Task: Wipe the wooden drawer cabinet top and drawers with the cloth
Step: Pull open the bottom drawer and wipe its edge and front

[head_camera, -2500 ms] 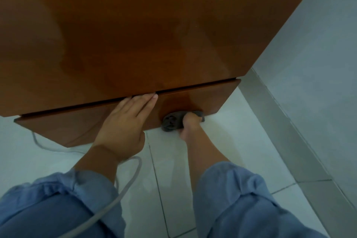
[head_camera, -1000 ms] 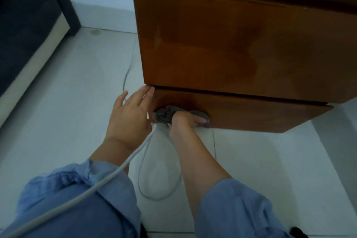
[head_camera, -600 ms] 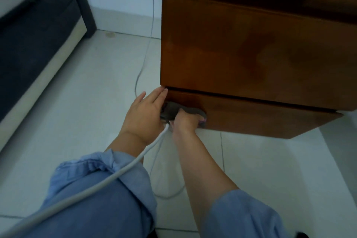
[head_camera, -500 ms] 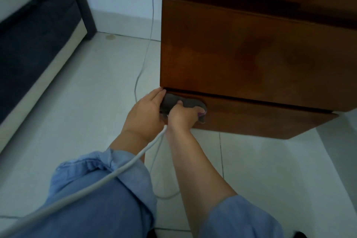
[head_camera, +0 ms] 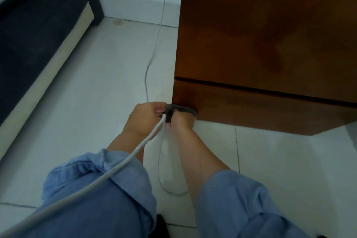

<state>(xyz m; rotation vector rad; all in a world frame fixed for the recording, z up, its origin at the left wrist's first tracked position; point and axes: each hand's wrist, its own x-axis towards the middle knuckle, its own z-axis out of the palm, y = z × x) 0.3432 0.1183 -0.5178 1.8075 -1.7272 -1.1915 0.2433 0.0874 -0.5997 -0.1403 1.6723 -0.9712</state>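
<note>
The wooden drawer cabinet [head_camera: 270, 35] fills the upper right, with its lowest drawer front [head_camera: 260, 110] just above the floor. A small dark grey cloth [head_camera: 180, 110] sits at that drawer's lower left corner. My right hand [head_camera: 182, 120] grips the cloth from below, pressed against the corner. My left hand [head_camera: 145, 118] is just left of the corner, its curled fingers pinching the cloth's left end. Most of the cloth is hidden by both hands.
A thick white cable [head_camera: 116, 168] runs from the lower left across my left sleeve to the hands. A thin grey cord [head_camera: 154, 48] trails down the wall and loops on the tiled floor [head_camera: 96, 92]. A dark sofa [head_camera: 34, 31] stands at left.
The cloth has slid left along the bottom drawer to its left corner. My left hand left the drawer front and curled onto the cloth. The view shifted left.
</note>
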